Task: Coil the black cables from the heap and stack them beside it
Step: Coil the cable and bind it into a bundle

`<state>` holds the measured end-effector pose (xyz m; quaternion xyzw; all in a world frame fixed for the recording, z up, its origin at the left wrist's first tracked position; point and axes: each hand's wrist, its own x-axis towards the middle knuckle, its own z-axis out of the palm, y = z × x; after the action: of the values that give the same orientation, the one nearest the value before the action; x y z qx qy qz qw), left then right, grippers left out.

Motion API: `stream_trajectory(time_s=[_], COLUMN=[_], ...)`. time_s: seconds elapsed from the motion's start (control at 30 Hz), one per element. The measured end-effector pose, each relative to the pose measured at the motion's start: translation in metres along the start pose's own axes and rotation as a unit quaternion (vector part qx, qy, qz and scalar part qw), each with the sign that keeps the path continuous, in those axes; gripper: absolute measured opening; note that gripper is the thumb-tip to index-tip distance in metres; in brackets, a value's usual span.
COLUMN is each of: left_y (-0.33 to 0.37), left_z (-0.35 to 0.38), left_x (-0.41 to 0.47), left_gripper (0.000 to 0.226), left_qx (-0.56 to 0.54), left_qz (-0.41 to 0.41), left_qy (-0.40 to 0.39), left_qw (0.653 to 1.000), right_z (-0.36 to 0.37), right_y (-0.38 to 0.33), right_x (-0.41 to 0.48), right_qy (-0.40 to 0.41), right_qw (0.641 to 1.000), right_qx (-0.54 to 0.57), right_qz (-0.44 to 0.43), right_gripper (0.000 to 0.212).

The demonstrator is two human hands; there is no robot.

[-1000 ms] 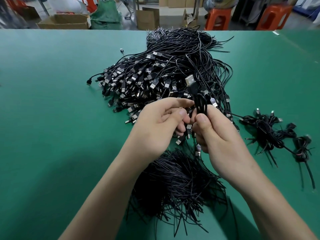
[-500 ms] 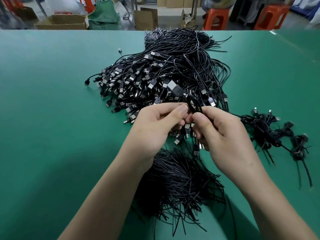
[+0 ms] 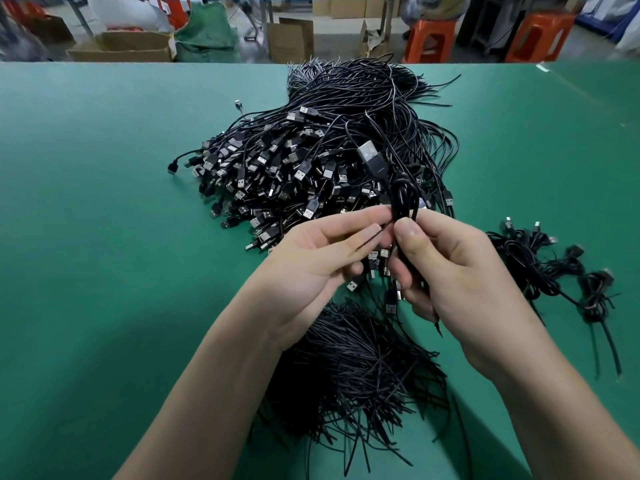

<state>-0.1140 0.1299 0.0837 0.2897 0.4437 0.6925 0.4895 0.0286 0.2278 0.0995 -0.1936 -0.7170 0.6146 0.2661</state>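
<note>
A big heap of black USB cables (image 3: 311,161) lies in the middle of the green table (image 3: 104,237). Just in front of it my right hand (image 3: 460,271) grips a folded black cable (image 3: 401,199) between thumb and fingers, its USB plug sticking up to the left. My left hand (image 3: 311,261) pinches a thin black strand beside the bundle, touching the right hand. Several coiled cables (image 3: 554,271) lie to the right of the heap. A pile of thin black ties (image 3: 353,368) sits beneath my wrists.
Cardboard boxes (image 3: 121,46), a green bag (image 3: 207,32) and two orange stools (image 3: 429,39) stand beyond the table's far edge. Bare green table surface stretches to the left and far right of the heap.
The cable's USB plug swung down to the left, then rose upright again. My hands lifted a little and the left fingers now pinch a thin strand by the bundle.
</note>
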Motion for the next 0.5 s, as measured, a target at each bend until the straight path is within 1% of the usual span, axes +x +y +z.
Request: stream_trajectory(time_s=[0.07,0.17,0.33,0.4,0.5], left_y=[-0.004,-0.01,-0.016,-0.018,-0.016], left_z=[0.005,0.013,0.023,0.027,0.031], left_x=[0.0,0.002,0.004,0.004,0.003], left_gripper=[0.026,0.022,0.046,0.054,0.059], left_qx=[-0.013,0.001,0.0,0.001,-0.009], left_qz=[0.023,0.046,0.056,0.051,0.036], left_qy=[0.008,0.038,0.081,0.086,0.079], left_qw=[1.0,0.998,0.995,0.995,0.996], right_z=[0.002,0.004,0.005,0.004,0.0], right_y=[-0.001,0.0,0.003,0.002,-0.001], right_x=[-0.001,0.0,0.0,0.0,0.0], right_qy=[-0.004,0.009,0.043,0.05,0.042], right_qw=[1.0,1.0,0.996,0.993,0.993], right_qx=[0.017,-0.001,-0.067,-0.098,-0.102], right_qz=[0.002,-0.005,-0.038,-0.043,-0.036], right_gripper=[0.036,0.038,0.04,0.043,0.046])
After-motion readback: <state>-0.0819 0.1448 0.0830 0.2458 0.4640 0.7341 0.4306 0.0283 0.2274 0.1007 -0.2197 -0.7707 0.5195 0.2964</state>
